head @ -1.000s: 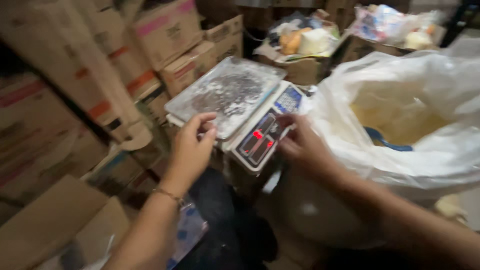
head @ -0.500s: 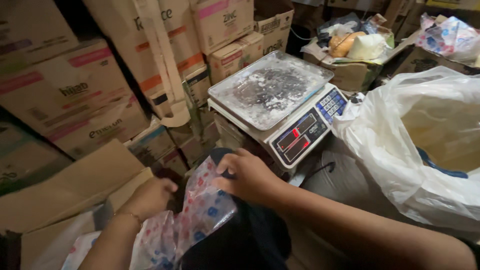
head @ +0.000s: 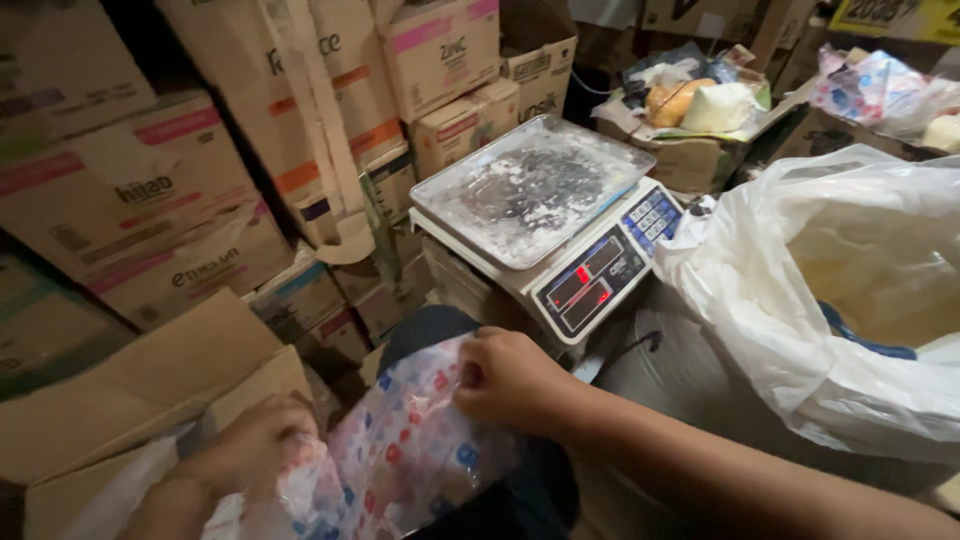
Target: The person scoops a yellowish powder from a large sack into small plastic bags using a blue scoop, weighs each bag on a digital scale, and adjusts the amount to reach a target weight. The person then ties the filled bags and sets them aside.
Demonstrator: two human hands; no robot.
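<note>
Plastic printed bags [head: 400, 460] are pinched by both the left hand [head: 255, 445] and right hand [head: 510, 378]; beside the scale [head: 545, 215], a white sack [head: 840, 290] holds yellowish powder.

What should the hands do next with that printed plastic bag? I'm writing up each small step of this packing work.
Probably spread the bag's mouth open. Both hands already pinch the printed plastic bag: the left hand at its lower edge, the right hand at its upper edge, and it looks flat and empty. The scale has a bare pan, and the big white sack stands open beside it.
</note>
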